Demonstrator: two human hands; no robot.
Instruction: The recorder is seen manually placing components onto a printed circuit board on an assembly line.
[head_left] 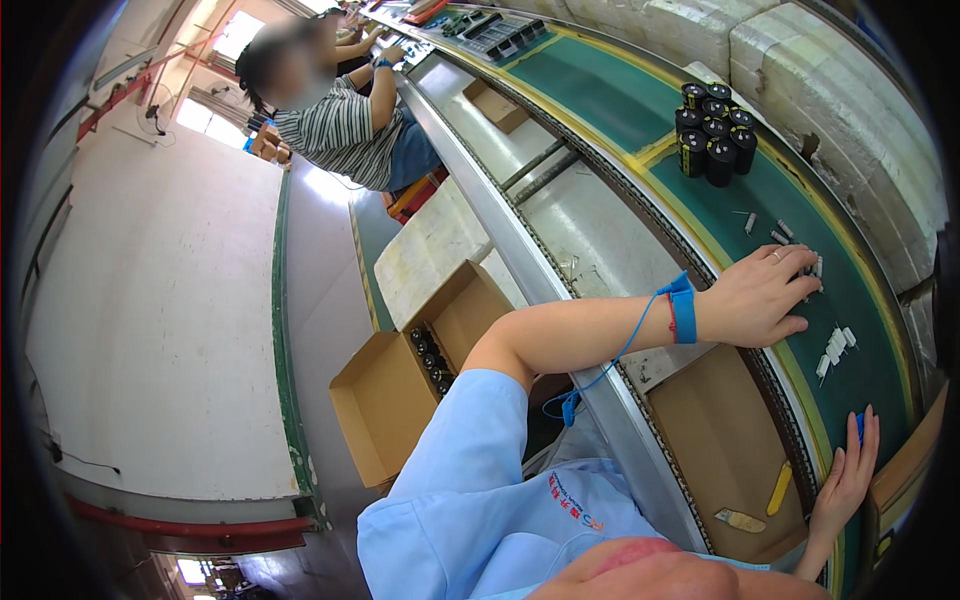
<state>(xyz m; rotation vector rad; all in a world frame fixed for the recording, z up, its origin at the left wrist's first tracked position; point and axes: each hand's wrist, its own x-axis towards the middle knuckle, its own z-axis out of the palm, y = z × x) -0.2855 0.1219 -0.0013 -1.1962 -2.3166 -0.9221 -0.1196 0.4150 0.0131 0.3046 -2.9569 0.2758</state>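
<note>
White cylindrical components point(833, 350) lie between the curled left hand point(765, 300), grip hidden, and loosely spread right hand point(845, 482); careless sweeping could scatter them.

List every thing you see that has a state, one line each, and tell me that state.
Left hand: fingers bent, over white components
Right hand: fingers extended, at the green belt
White components: loose, lying on the belt
Black cylinders: standing upright, clustered
Cardboard box: open, more black cylinders inside
Blue wrist strap: worn on the left wrist
Yellow tool: lying down, unheld
</note>
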